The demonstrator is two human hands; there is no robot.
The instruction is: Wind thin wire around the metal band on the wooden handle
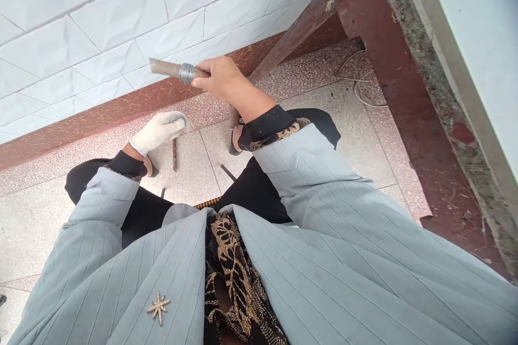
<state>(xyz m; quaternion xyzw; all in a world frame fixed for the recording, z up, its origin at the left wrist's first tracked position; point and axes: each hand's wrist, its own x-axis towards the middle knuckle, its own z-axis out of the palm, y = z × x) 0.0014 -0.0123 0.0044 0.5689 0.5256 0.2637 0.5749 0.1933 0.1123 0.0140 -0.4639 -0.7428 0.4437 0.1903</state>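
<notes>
My right hand [220,78], bare, is closed round the back part of a brownish stick wound with wire [165,68]. A band of silvery wire wraps its middle, and its tan front end points left toward the wall. My left hand [159,130] wears a white knitted glove, lower and to the left, apart from the stick. Its fingers are curled together, and whatever they may hold is hidden. Just below the glove a reddish-brown rod [175,155] with a rough dark end lies on the floor. A thin dark rod [227,172] shows between my knees.
White tiled wall [121,21] with a red-brown skirting [121,105] runs ahead. A dark red wooden frame [396,81] with a slanting brace [299,27] stands close on the right, under a pale top [477,27]. A pale cable [366,101] lies on the speckled floor [352,124].
</notes>
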